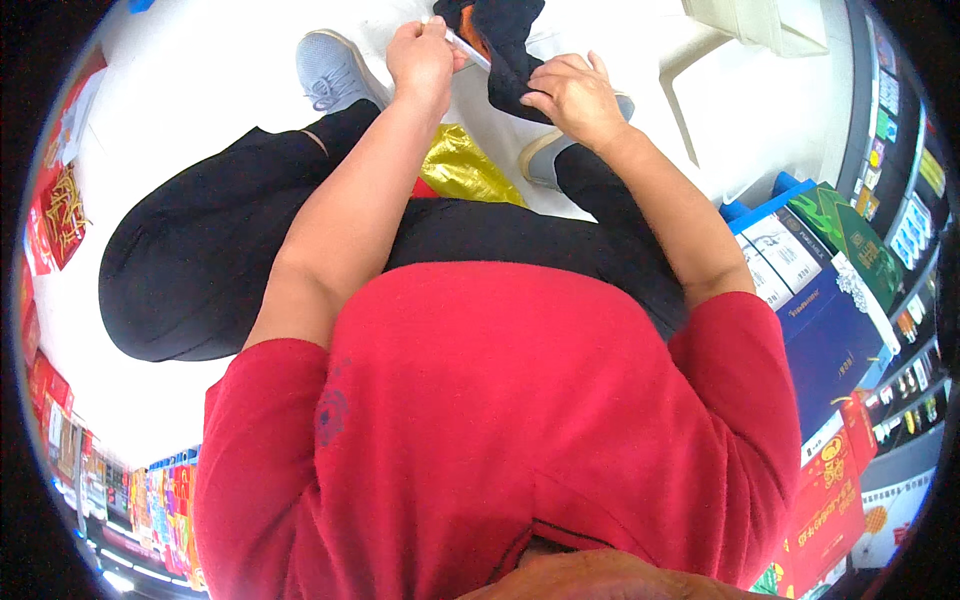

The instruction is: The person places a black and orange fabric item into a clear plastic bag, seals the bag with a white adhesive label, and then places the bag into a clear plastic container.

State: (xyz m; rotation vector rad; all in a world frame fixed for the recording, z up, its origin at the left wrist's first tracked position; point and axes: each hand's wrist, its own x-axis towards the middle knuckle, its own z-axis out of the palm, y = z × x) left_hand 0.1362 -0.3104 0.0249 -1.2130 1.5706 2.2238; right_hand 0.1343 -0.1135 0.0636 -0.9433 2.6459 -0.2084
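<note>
My left hand holds a thin, whitish, stick-like object, whose far end meets the edge of a black cloth item. Orange shows on part of that cloth. My right hand is on the lower right of the cloth, thumb and fingers pinching its edge. What kind of item the cloth is, I cannot tell. Below and between the hands lies a shiny yellow sheet or bag, with a bit of red beside it, partly hidden by my black-clad leg.
My grey shoes rest on a white floor. Cream plastic furniture legs stand at upper right. Stacked gift boxes and stocked shelves line the right side. Red packages lie along the left edge.
</note>
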